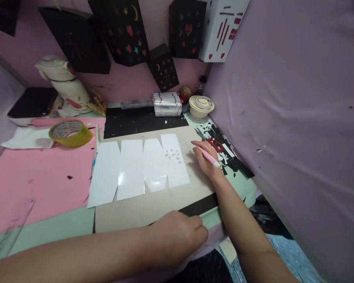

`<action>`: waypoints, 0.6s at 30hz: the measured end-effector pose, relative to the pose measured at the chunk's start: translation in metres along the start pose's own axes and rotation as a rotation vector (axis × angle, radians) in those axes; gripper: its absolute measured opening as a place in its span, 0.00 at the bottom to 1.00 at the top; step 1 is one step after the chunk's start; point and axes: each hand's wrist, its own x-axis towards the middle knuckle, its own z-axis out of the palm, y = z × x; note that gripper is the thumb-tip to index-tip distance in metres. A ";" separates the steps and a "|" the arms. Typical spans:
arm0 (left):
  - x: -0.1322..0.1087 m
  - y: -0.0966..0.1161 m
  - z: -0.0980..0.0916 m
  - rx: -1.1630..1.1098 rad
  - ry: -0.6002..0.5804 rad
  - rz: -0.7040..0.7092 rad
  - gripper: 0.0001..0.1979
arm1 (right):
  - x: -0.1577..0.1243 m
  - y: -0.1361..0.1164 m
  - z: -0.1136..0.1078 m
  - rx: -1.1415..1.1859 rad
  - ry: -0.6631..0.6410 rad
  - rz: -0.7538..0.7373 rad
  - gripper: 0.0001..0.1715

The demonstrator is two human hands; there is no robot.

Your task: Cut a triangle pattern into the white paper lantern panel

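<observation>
Left hand [181,237] curled; right hand [207,166] grips pink pen-like tool [208,156]

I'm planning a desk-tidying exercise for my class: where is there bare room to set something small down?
Bare: the board between white card and left forearm; the pink paper between tape and ruler, except a black scrap. Crowded: beside the right hand, where scissors and offcuts lie.
</observation>
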 end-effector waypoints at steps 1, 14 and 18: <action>0.001 0.000 0.002 0.009 0.035 -0.045 0.06 | 0.000 0.001 0.001 0.008 0.002 -0.002 0.13; -0.007 -0.029 0.000 0.213 0.284 -0.416 0.16 | 0.002 0.002 0.009 0.161 0.082 0.153 0.07; -0.013 -0.045 0.007 0.226 0.338 -0.526 0.12 | 0.005 0.004 0.009 0.186 0.145 0.188 0.09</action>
